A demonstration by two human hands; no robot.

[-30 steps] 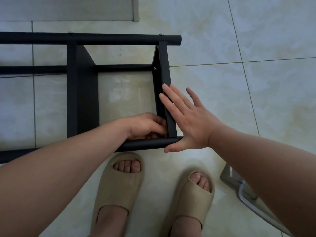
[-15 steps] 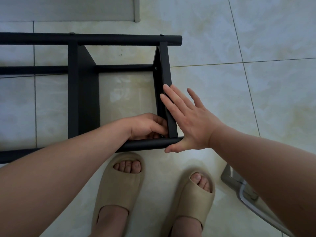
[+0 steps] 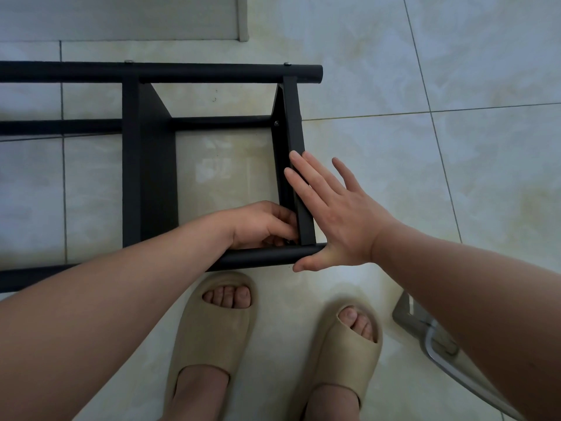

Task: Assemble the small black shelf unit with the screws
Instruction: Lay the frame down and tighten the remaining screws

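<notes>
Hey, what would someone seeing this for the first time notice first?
The black shelf frame lies on pale floor tiles, centre-left. At its near right corner the right hand presses flat against the side bar while the left hand curls inside the corner. Beige slippers stand below.

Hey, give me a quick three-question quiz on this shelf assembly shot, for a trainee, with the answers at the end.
1. True or false: the right hand lies flat, fingers straight, against the black frame's end bar.
2. Where does the left hand curl its fingers? A) flat on the floor tiles; B) inside the near corner, beside the end bar; C) outside the frame.
3. How many screw heads show on top of the far tube?
Key: 1 true; 2 B; 3 two.
</notes>
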